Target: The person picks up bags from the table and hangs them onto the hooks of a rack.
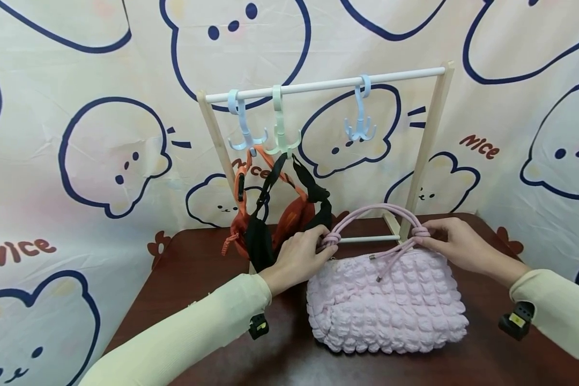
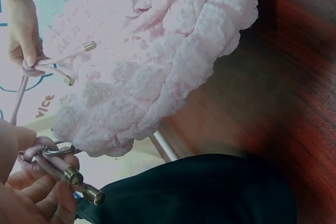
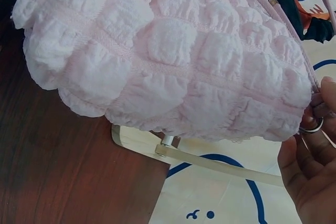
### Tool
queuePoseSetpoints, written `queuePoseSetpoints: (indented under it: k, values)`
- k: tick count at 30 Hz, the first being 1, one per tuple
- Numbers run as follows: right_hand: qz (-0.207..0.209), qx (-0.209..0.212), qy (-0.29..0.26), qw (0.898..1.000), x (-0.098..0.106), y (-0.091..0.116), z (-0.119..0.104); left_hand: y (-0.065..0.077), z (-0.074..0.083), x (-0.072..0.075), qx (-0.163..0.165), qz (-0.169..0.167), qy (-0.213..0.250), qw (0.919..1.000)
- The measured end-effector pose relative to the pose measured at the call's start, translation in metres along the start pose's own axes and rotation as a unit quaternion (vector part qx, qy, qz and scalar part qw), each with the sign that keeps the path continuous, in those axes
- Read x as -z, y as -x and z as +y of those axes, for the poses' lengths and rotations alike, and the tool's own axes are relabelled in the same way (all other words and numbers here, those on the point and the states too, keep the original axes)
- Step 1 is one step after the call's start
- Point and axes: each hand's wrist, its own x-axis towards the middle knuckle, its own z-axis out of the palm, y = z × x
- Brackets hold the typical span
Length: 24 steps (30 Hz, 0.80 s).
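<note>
A pale pink puffy handbag (image 1: 391, 305) hangs upright by its pink cord handle (image 1: 373, 209), close over the dark table. My left hand (image 1: 301, 252) pinches the knot at the handle's left end; metal-tipped cord ends (image 2: 73, 174) and a ring show by its fingers in the left wrist view. At the other end, my right hand (image 1: 455, 244) pinches the right knot, near a metal ring (image 3: 313, 126) in the right wrist view. Between the hands the handle arches upward, and loose cord ends drape over the bag's front.
Behind the handbag stands a rack with a white rail (image 1: 318, 86). An orange bag (image 1: 241, 225) hangs from a blue hook (image 1: 244, 134) and a black bag (image 1: 259, 238) from a green hook (image 1: 281, 128). Another blue hook (image 1: 360, 120) hangs further right. The table (image 1: 198, 268) is reddish brown.
</note>
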Motion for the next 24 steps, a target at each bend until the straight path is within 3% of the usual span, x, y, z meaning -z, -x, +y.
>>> queuePoseSetpoints:
  k: [24]
  values:
    - [0.01, 0.001, -0.016, 1.0, 0.011, -0.006, -0.012, -0.005, 0.003, 0.01, -0.006, 0.016, -0.001, 0.9999]
